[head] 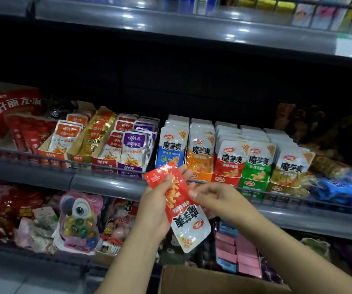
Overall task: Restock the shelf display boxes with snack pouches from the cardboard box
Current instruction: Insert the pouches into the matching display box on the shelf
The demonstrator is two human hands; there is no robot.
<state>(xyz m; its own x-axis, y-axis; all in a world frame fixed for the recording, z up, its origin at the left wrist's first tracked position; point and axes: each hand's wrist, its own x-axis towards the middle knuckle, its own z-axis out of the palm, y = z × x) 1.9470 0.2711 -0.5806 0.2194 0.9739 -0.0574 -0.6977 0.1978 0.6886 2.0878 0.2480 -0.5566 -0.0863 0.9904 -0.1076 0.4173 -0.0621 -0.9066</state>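
Lowest in the frame, a cardboard box (213,281) shows its open flap. Above it, the left hand (156,206) grips a red-and-white snack pouch (181,209), held upside down at lower centre; the right hand (215,200) seems to pinch its edge, though blurred. Beyond, display boxes (223,179) of pouches line the shelf (107,183).

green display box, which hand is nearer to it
Right. The right hand sits just below-left of the green display box; the left hand is farther left, gripping the red pouch.
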